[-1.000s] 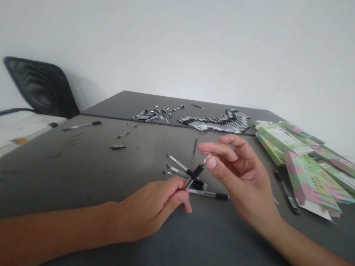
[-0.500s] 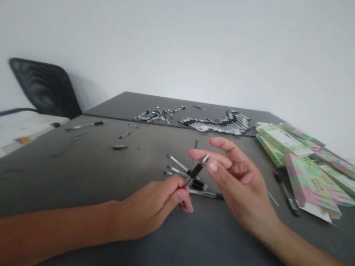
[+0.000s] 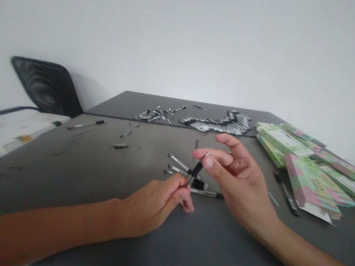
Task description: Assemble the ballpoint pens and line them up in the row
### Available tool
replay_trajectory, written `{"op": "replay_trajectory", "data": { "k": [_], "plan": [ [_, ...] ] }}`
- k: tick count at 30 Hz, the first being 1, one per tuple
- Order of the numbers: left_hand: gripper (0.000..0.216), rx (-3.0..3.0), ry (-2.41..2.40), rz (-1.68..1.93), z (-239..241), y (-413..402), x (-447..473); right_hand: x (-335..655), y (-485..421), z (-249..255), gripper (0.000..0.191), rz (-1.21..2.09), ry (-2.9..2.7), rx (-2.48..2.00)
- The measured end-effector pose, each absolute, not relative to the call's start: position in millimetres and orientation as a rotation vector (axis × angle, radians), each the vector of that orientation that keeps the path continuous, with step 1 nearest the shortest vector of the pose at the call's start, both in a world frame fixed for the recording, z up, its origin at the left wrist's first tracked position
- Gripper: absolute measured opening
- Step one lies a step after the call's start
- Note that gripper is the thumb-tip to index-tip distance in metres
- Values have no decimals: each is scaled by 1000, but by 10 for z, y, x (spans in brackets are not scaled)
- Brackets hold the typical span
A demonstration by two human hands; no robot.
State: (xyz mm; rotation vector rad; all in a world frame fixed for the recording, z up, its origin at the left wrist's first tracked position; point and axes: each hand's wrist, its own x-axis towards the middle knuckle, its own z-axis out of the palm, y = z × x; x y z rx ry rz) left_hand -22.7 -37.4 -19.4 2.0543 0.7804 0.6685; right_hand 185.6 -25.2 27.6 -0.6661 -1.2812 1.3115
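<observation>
My left hand (image 3: 158, 205) is closed around the barrel of a gel pen (image 3: 196, 169), whose black grip and silver tip point up and to the right. At that tip, the thumb and forefinger of my right hand (image 3: 243, 184) pinch the metal cone, while its other fingers are loosely curled. Just behind the held pen, several similar pens (image 3: 179, 162) lie fanned out on the dark table (image 3: 83, 175), partly hidden by my hands. One more pen (image 3: 205, 193) rests crosswise beneath them.
Farther back is a long row of pens (image 3: 219, 124) side by side, with a pile of pen parts (image 3: 156, 115) to its left. Green and pink cardboard boxes (image 3: 307, 177) overlap at right, near a black-ended pen (image 3: 286, 194). A mesh chair (image 3: 47, 86) stands left.
My right thumb and forefinger have closed more fully over the pen's metal tip, covering most of it. My left hand keeps its hold on the barrel, nearly still.
</observation>
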Motion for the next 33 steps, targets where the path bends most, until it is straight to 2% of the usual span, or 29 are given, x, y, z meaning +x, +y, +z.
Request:
{"op": "replay_trajectory", "data": {
  "k": [3,5,9,17,22,24,27,30,33],
  "plan": [
    [34,2052,772,667,-200,-372,-221,1851,-223,272,53,1213,-1263,-659],
    [35,2025,762,681,-197,-374,-212,1869,-227,269,54,1198,-1277,-665],
    [36,1972,752,714,-190,-380,-199,1918,-269,246,32,1268,-1414,-723],
    [31,1959,722,730,-218,-372,-202,1906,-197,201,7,1132,-1467,-752],
    [33,1988,717,718,-218,-383,-218,1916,-249,230,23,1157,-1571,-759],
    [34,2002,713,707,-211,-383,-223,1906,-254,251,20,1123,-1594,-760],
    [34,2017,726,676,-210,-371,-222,1880,-232,271,6,1042,-1526,-777],
    [34,2013,732,668,-214,-363,-217,1871,-225,255,19,1073,-1472,-776],
    [34,1989,737,689,-211,-371,-213,1890,-252,225,24,1193,-1529,-727]
  ]
}}
